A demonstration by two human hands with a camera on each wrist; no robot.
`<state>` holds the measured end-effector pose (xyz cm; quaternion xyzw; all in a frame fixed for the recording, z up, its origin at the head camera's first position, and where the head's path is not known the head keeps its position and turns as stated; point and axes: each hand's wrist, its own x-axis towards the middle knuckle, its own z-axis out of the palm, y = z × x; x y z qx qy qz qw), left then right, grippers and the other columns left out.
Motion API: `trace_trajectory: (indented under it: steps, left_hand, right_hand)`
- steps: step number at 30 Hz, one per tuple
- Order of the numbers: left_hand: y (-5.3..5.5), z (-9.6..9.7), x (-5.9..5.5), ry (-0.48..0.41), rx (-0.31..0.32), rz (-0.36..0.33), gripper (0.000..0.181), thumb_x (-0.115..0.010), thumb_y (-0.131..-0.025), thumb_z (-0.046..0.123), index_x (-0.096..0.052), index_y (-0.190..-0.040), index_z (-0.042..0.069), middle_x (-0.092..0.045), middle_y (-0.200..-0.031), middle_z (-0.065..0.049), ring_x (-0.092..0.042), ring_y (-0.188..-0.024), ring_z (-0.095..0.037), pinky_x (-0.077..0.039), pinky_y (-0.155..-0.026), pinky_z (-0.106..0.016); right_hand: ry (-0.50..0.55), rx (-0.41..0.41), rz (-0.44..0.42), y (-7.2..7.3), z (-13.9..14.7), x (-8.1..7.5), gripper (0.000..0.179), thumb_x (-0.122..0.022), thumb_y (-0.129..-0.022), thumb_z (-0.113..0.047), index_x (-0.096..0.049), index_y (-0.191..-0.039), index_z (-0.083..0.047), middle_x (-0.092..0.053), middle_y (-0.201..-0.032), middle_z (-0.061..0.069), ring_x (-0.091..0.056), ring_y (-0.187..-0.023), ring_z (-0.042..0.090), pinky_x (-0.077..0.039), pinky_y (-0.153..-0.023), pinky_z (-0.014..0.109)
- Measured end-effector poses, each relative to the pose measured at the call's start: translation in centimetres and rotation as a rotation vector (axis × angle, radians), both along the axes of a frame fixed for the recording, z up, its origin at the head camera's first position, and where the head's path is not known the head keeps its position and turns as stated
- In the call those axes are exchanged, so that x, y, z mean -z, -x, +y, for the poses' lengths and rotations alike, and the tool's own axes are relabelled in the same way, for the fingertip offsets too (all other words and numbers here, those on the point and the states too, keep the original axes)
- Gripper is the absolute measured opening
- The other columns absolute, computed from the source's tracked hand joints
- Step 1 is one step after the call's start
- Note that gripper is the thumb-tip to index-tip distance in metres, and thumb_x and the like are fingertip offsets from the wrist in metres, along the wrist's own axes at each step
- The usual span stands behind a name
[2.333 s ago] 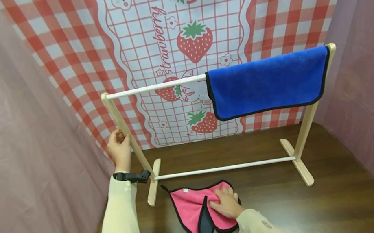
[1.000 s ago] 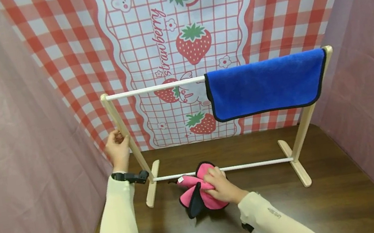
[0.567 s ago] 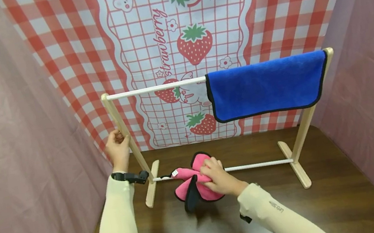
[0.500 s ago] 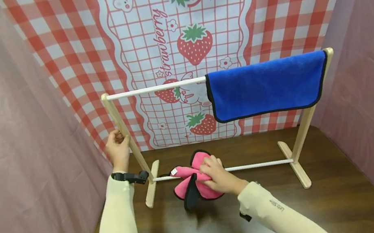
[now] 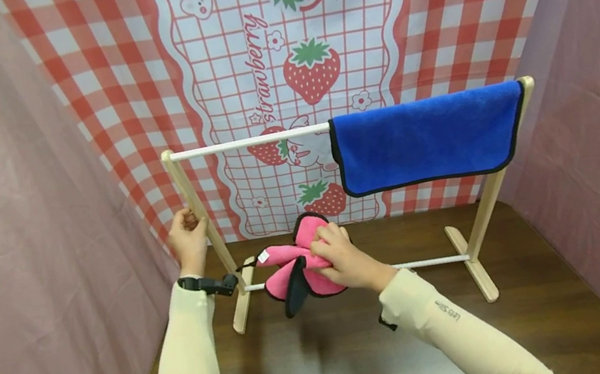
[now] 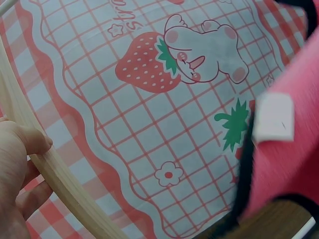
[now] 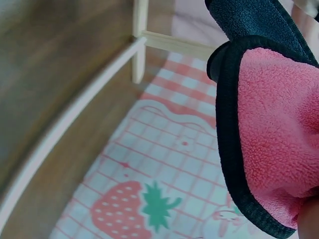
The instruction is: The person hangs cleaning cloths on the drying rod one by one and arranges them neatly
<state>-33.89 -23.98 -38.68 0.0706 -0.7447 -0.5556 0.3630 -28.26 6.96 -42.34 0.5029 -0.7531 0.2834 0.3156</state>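
Observation:
My left hand pinches the left wooden post of a drying rack; the left wrist view shows thumb and fingers on either side of the wood. Bunched in my right hand is a pink towel with black edging and a dark underside. It hangs raised above the table, in front of the rack's lower white rod, its white tag and loop pointing left. A fuzzy pink fold of it fills the right side of the right wrist view. A blue towel drapes over the right half of the upper rod.
The rack stands on two wooden feet on a brown table. Behind it hangs a red-and-white checked strawberry cloth. Pinkish curtains close off both sides.
My right hand has gathered up the pink towel, which lay spread on the table, and lifted it upward. My left hand has stayed on the post.

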Motion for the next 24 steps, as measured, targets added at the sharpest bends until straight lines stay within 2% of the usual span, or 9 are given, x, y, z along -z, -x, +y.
trace_trajectory:
  steps: [8, 13, 24]
  left_hand:
    - [0.1, 0.0, 0.0, 0.001, -0.007, 0.022, 0.025, -0.069, -0.084, -0.008, -0.065, -0.109, -0.009, -0.067, -0.099, -0.026, -0.06, -0.079, -0.007, -0.047, -0.07, -0.01]
    - [0.0, 0.0, 0.0, 0.0, -0.003, 0.031, 0.025, -0.069, -0.084, -0.009, -0.065, -0.108, -0.01, -0.067, -0.099, -0.027, -0.054, -0.076, -0.001, -0.045, -0.069, -0.009]
    - [-0.1, 0.0, -0.1, -0.006, 0.003, 0.027, 0.026, -0.07, -0.083, -0.009, -0.064, -0.109, -0.01, -0.067, -0.1, -0.026, -0.054, -0.077, -0.002, -0.045, -0.069, -0.01]
  right_hand:
    - [0.034, -0.027, 0.086, 0.7, -0.2, -3.2, 0.029, -0.072, -0.08, -0.011, -0.044, -0.079, -0.01, -0.044, -0.084, 0.006, -0.039, -0.08, 0.028, -0.027, -0.066, 0.04]
    - [0.051, -0.033, 0.11, 0.6, -0.2, -5.3, 0.03, -0.074, -0.077, -0.004, -0.045, -0.079, -0.009, -0.045, -0.085, 0.007, -0.039, -0.081, 0.029, -0.026, -0.066, 0.041]
    - [0.121, -0.042, 0.181, 1.3, 0.0, -9.1, 0.025, -0.071, -0.078, -0.006, -0.046, -0.079, -0.006, -0.046, -0.086, 0.01, -0.037, -0.079, 0.033, -0.027, -0.065, 0.045]
